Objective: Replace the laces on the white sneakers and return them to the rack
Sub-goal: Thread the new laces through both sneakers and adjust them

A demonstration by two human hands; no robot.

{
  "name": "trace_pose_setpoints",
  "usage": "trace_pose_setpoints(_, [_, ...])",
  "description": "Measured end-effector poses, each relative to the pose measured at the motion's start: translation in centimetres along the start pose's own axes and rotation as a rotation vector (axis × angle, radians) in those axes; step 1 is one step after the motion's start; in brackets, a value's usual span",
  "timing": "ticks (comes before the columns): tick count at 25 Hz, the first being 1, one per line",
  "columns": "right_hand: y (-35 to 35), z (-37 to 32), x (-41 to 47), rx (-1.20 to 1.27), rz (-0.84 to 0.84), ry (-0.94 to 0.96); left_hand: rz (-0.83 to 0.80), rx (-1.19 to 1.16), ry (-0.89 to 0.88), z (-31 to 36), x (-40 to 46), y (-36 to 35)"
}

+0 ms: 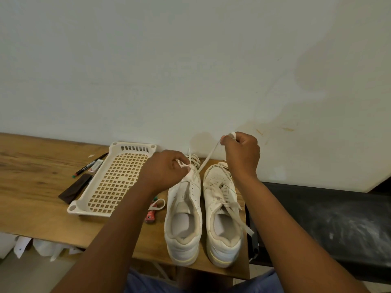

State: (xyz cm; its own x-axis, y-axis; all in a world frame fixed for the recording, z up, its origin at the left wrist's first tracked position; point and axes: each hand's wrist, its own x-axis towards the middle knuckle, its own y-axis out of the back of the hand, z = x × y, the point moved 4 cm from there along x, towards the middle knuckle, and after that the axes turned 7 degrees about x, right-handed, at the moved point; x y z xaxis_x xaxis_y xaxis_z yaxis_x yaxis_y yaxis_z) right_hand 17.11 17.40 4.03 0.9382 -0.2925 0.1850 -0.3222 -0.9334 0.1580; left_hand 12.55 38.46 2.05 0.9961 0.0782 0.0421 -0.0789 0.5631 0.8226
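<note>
The lace (208, 155) runs taut, up and rightward from the left sneaker's (183, 210) toe eyelets (left hand (164, 171) pinching there) to the right hand's (241, 154) clamped fingers.

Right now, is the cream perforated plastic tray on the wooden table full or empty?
Empty. The cream perforated plastic tray shows only its bare grid floor; the left hand covers one corner.
</note>
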Motion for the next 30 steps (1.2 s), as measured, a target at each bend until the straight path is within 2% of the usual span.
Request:
trace_pose_setpoints(2, [0.6,0.7,0.5,-0.288,-0.098,-0.056,0.145,-0.103,-0.044,0.4,-0.1,1.0])
trace_pose_setpoints(4, [0.9,1.5,0.4,-0.633,-0.265,-0.161,0.212,-0.213,-0.097,0.9,-0.3,1.7])
trace_pose_setpoints(7, [0.8,1.6,-0.8,-0.996,-0.484,-0.241,0.207,-0.297,-0.154,1.8,-0.6,1.8])
trace_pose_setpoints(9, [-0.3,0.9,-1.8,-1.135,-0.555,-0.117,0.138,-0.368,-0.183,2.5,-0.7,1.5])
trace_pose_setpoints(11, [-2.4,0.0,-2.7,-1.025,-0.626,0.065,0.076,-0.434,-0.221,3.1,-0.9,1.1])
trace_pose_setpoints(13, [-4.4,-0.6,-3.4,-0.593,-0.756,0.102,0.063,-0.472,-0.249,3.4,-0.9,1.0])
trace_pose_setpoints(15, [-5.1,-1.0,-3.6,-0.296,-0.780,0.073,0.098,-0.494,-0.245,3.3,-0.7,1.2])
trace_pose_setpoints(17, [-4.4,-0.9,-2.9,-0.222,-0.668,0.017,0.166,-0.486,-0.208,2.9,-0.5,1.8])
trace_pose_setpoints(20, [-1.9,0.8,-1.1,-0.196,-0.323,-0.163,0.307,-0.435,-0.081,1.3,-0.3,2.7])
trace_pose_setpoints(22, [-0.6,1.4,-0.7,-0.227,-0.191,-0.214,0.346,-0.490,-0.024,0.8,-0.3,3.1])
trace_pose_setpoints(23, [-0.7,1.2,-0.8,-0.235,-0.229,-0.191,0.333,-0.563,-0.016,0.9,-0.3,3.2])
trace_pose_setpoints(24, [-1.3,0.8,-1.2,-0.198,-0.340,-0.173,0.300,-0.641,-0.022,1.4,-0.3,3.0])
trace_pose_setpoints(27, [-5.0,-0.2,-3.5,-0.018,-0.774,-0.173,0.209,-0.715,-0.107,3.0,-0.5,2.5])
trace_pose_setpoints(28, [-5.9,-0.4,-4.0,-0.032,-0.839,-0.104,0.189,-0.716,-0.130,3.3,-0.5,2.3])
trace_pose_setpoints(30, [-6.6,-0.3,-4.4,-0.087,-0.854,0.033,0.178,-0.711,-0.141,3.2,-0.5,2.2])
